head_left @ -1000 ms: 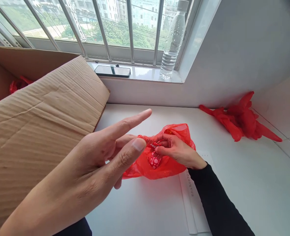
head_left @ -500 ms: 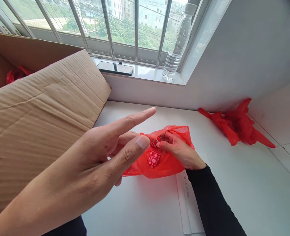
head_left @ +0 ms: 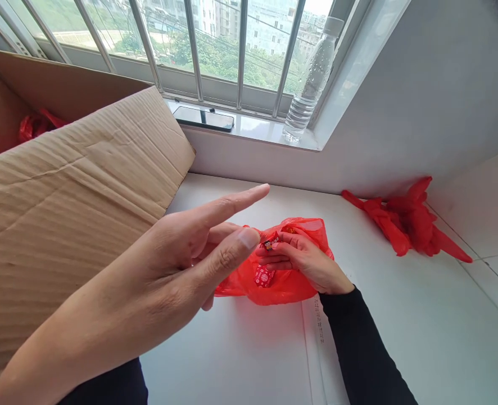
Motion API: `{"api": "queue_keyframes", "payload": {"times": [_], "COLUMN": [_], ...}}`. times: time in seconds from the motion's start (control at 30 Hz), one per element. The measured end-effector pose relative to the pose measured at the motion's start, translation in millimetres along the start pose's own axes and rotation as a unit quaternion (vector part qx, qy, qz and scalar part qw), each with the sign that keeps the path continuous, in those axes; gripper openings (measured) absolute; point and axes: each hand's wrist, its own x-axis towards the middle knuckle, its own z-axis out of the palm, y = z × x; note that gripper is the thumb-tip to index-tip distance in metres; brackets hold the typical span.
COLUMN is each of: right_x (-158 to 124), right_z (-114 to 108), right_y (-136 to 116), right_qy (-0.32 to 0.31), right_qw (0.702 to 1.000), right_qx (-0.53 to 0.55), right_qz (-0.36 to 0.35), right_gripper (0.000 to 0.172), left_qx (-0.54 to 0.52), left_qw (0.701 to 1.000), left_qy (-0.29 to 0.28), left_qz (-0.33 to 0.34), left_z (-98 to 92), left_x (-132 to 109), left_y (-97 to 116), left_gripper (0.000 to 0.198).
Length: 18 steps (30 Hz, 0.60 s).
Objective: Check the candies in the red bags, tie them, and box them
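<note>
Grip L: left hand (head_left: 168,264) has its index straight out toward 2 o'clock. The thumb is pressed to the curled fingers and looks to pinch the rim of the red bag (head_left: 293,287) (contact partly hidden by the thumb).
Grip R: right hand (head_left: 306,259), thumb + fingertips pressed together on a small red packet (head_left: 270,243), held at the bag mouth.
Bag: lies on the white table (head_left: 421,326) mid-frame, btwn both hands. A patterned packet (head_left: 263,275) sits inside, at 6 o'clock of the pinched one.
Box: cardboard box (head_left: 76,180) at 9 o'clock of the bag, flap folded out, w/ more red plastic (head_left: 38,122) at its back.
Sill: phone (head_left: 203,118) at 11 o'clock, water bottle (head_left: 312,79) at 12.
Heap: loose red bags (head_left: 407,222) at 3 o'clock, well apart.
Change: vs 1 s ago the R fingertips sit a bit higher, nearer the rim. The patterned packet is approx where it was, and the L hand pose is the same. Judged: the handling is at the bag's opening now, not down inside.
Print: white motifs on the patterned packet, dark print on the pinched one, small type along the paper sheet (head_left: 316,343) by the R forearm. None legible. No label seen on the bottle.
</note>
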Motion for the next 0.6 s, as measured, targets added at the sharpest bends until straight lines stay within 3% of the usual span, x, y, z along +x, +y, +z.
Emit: {"api": "queue_keyframes", "payload": {"times": [0.27,0.43,0.5,0.6], "right_x": [2,-1,-11,-34], "right_z": [5,8,8,6], "right_y": [-2,-4,-12,-30], "right_qy": [0.020,0.017,0.035,0.093], "right_qw": [1.000,0.996,0.981,0.914], "right_qx": [-0.013,-0.084,-0.191,-0.394], "right_qz": [0.017,0.021,0.002,-0.034], "right_gripper": [0.030,0.032,0.038,0.050], "left_qx": [-0.030,-0.061,-0.051,-0.034], "left_qw": [1.000,0.998,0.998,0.999], "left_qy": [-0.002,-0.015,-0.003,0.014], "left_qz": [-0.002,0.015,0.021,0.036], "left_z": [1.9,2.5,2.9,3.4], "left_x": [4,4,4,5], "left_y": [4,1,1,2], "left_gripper": [0.055,0.061,0.063,0.063]}}
